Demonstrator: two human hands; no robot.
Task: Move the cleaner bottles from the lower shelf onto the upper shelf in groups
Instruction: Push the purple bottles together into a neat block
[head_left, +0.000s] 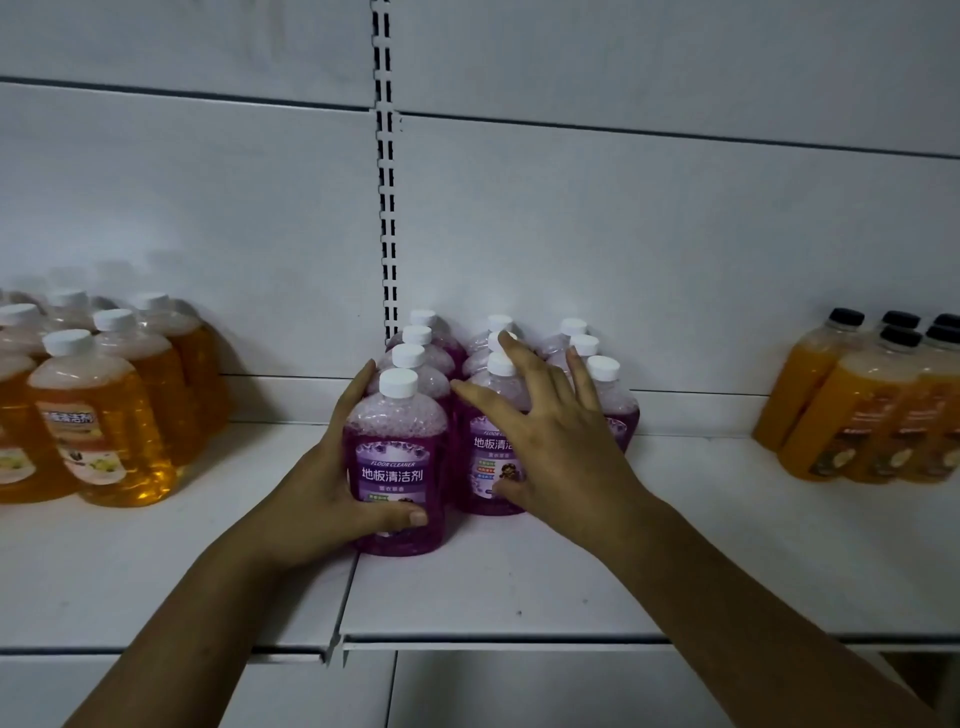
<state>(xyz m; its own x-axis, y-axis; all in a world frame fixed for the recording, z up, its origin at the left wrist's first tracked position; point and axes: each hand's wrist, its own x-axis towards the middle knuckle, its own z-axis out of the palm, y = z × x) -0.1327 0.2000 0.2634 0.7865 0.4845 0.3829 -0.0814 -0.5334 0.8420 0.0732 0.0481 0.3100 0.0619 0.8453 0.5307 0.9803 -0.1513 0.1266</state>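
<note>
Several purple floor-cleaner bottles with white caps stand in three rows on the white shelf (519, 587), against the back panel. My left hand (332, 483) grips the front purple bottle (397, 467) of the left row, thumb across its lower label, fingers round its left side. My right hand (556, 447) hovers with spread, straight fingers in front of the middle-row front bottle (485, 457), partly hiding it and the right row (605, 384). Whether the right hand touches a bottle I cannot tell.
A cluster of amber cleaner bottles (98, 410) with white caps stands at the shelf's left. Orange bottles with black caps (872, 405) stand at the far right. A slotted upright (385, 171) runs up the back panel. The shelf's front edge (467, 644) lies near me.
</note>
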